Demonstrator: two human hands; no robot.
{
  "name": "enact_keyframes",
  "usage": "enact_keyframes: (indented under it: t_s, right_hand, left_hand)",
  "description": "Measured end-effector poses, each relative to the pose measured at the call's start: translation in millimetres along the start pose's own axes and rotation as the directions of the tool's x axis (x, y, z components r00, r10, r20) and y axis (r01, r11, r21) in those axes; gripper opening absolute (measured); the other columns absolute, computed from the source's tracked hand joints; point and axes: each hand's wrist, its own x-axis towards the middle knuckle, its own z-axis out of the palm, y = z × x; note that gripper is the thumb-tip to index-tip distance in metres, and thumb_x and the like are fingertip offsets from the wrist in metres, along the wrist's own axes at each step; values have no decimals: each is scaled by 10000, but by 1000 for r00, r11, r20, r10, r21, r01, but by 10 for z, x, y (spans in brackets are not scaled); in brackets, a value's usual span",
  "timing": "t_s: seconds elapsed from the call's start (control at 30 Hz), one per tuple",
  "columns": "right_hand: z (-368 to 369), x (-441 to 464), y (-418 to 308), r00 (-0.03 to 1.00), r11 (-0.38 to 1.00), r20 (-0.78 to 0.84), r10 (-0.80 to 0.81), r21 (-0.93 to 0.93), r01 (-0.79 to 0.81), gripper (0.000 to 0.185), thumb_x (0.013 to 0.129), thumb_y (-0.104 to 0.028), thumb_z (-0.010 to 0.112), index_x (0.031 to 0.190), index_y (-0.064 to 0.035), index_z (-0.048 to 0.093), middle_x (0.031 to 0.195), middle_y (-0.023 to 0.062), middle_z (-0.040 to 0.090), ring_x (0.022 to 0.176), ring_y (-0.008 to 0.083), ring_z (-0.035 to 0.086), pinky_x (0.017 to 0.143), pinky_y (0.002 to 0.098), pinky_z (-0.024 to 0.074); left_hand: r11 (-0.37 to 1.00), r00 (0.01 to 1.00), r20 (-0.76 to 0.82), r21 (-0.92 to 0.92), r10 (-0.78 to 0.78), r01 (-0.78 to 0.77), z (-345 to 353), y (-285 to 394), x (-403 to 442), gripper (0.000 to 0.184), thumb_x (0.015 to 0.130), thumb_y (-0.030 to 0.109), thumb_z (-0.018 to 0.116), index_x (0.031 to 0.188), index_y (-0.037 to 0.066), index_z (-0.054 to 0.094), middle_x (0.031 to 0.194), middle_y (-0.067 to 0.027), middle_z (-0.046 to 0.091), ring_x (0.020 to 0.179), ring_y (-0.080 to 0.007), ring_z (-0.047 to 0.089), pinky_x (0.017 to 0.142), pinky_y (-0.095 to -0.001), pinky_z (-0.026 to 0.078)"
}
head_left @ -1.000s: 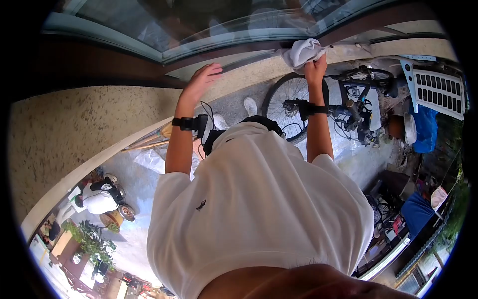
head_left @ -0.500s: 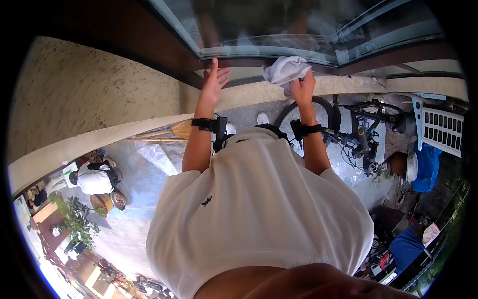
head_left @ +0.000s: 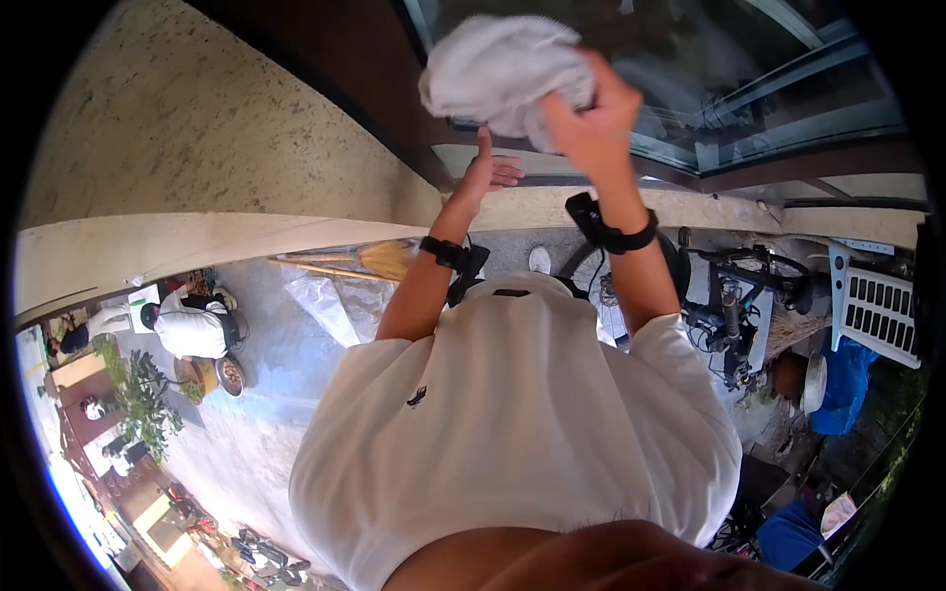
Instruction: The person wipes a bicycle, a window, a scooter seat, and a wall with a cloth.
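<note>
A pale, crumpled cloth (head_left: pixel 505 77) is bunched in my right hand (head_left: pixel 599 110), whose fingers are closed on it. It lies in front of the dark window glass (head_left: pixel 680 69), near the pane's left frame; whether it presses on the glass I cannot tell. Below the cloth, my left hand (head_left: pixel 490 175) is open and holds nothing. Its thumb points up and its fingers are apart, close to the window's lower frame (head_left: pixel 552 180). Black bands with small devices circle both wrists.
Beneath the window runs a concrete ledge (head_left: pixel 374 225). A bicycle (head_left: pixel 734 295) and a white slatted plastic item (head_left: pixel 880 305) stand at the right. On the left are a broom (head_left: pixel 384 259), a plastic sheet (head_left: pixel 320 307), a crouching person (head_left: pixel 192 325) and a plant (head_left: pixel 143 399).
My right hand has carried the cloth up and left, from the lower frame to across the pane. My left hand appears further right and slightly lower, still open. The whole view has shifted somewhat.
</note>
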Motion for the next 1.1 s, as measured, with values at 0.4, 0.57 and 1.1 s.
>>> enact_keyframes:
  t_s: [0.4,0.57,1.1]
  right_hand:
    - [-223,1267,-873,846,891,-291,-447,-68,448,272,856,-39,644,1113,48,632,1021,61,692,901,139,624,802,270,482]
    - [313,584,-430,935,897,162,-317,-268,350,356,693,-180,768,1013,-65,665,835,147,674,747,297,676,690,358,548]
    - [-847,547,-190,840,727,-153,-521,-595,343,325,704,-71,762,1021,-39,697,927,76,699,792,185,675,710,272,518]
  left_hand:
    - [986,994,80,139,78,-88,-76,223,-177,1043,873,822,33,1110,68,713,976,-70,735,888,-172,652,911,-355,429]
    - [985,987,128,125,100,-116,-110,127,-117,1021,880,818,52,1093,75,719,972,-66,735,854,-166,655,898,-354,437]
    - [976,967,-131,51,217,-212,-278,316,-204,508,942,519,588,1035,40,730,907,-53,734,798,-115,639,773,-239,468]
